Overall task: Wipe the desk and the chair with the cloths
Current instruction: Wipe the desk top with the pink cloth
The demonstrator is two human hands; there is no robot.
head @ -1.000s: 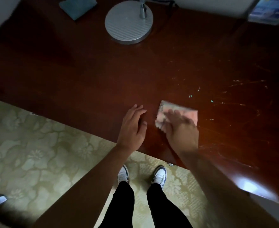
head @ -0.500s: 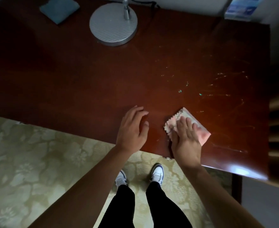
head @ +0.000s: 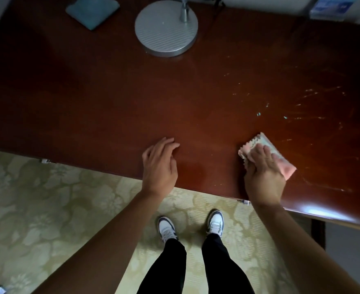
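**Pink cloth pressed flat near the desk's front edge**

The desk (head: pixel 111 98) is dark reddish wood with a glossy finish that catches a bright glare at its front right corner; pale scratches and specks scatter across its right side. A pink cloth (head: pixel 280 161), folded, with a zigzag-cut edge, lies flat on the wood near the front edge, right of centre. The right hand (head: pixel 262 172) rests palm down on top of it, fingers together and stretched forward, pinning it to the surface rather than gripping it. The left hand (head: pixel 159 164) sits on the bare wood well apart from the cloth, empty, fingers loosely spread and slightly curled, its wrist over the desk's edge.

At the back of the desk stands a round, ribbed grey metal lamp base (head: pixel 166 28) with a thin stem rising from it. A folded teal cloth (head: pixel 92 10) lies to its left, near the far corner. Beneath the front edge, the person's white shoes (head: pixel 167 228) stand on a pale green carpet (head: pixel 37 209) with a floral pattern.
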